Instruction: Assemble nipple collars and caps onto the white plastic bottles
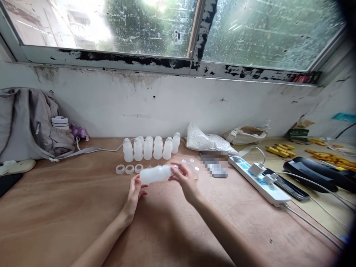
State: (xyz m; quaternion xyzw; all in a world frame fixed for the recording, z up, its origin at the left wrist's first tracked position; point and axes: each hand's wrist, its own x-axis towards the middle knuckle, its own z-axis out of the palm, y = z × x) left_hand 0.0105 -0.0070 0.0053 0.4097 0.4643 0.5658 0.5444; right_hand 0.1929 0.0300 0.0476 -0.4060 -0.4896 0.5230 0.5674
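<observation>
A translucent white bottle (pixel 155 174) lies sideways in the air between my hands. My left hand (pixel 134 196) holds its base end, and the fingers of my right hand (pixel 185 180) close around its narrower end at the right. Behind it, several similar bottles (pixel 148 148) stand upright in a row on the wooden table. White rings (pixel 129 169) lie in front of that row, partly hidden by the held bottle. Small clear discs (pixel 197 169) are on the table just behind my right hand.
On the right are a white power strip (pixel 261 181) with chargers, a black object (pixel 311 174) and yellow pieces (pixel 280 150). White plastic packaging (pixel 203 139) lies by the wall. A grey backpack (pixel 22 122) stands at the left. Cables cross the table's right side.
</observation>
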